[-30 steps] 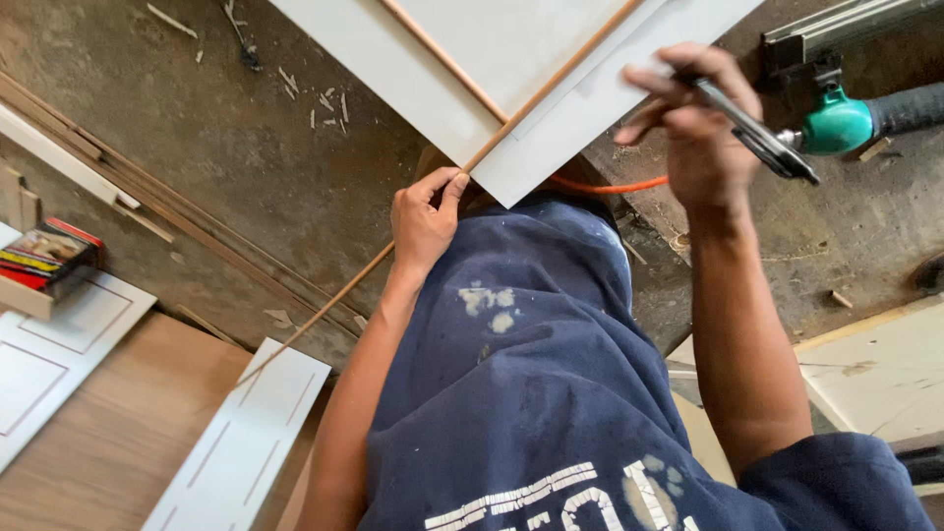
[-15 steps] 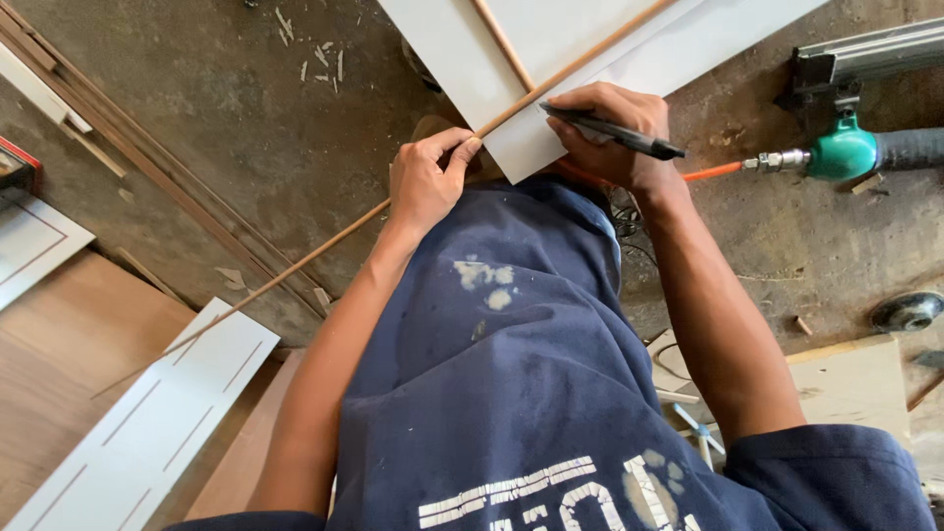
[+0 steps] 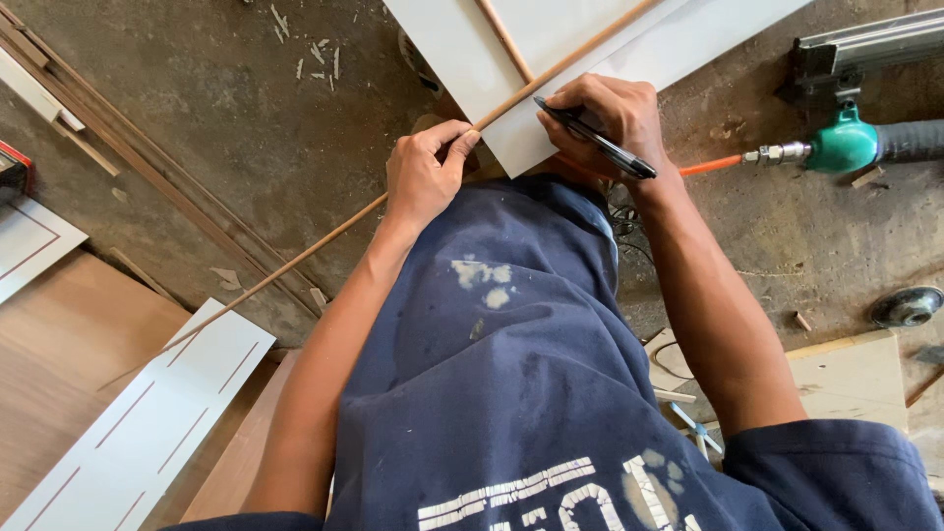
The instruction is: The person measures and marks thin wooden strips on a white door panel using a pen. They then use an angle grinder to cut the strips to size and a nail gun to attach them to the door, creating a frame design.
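Floor: rough grey concrete, scattered with pale wood chips near the top edge.
Panel: white flat board, corner pointing toward the body, closer and larger in view than half a second ago.
Second panel: white with thin brown lines, lying at lower left, well apart from both hands.
Nail gun: grey tool at upper right with green fitting and orange hose, untouched.
Strip: long thin brown wooden moulding, running diagonally from lower left up across the white panel's corner.
Left hand: closed around the strip just beside the panel's edge, pinning it in place.
Right hand: gripping the pen, now lowered onto the panel corner; a second ago raised clear of it.
Pen: slim, black, tip touching the strip where it crosses the panel; marking appears under way.
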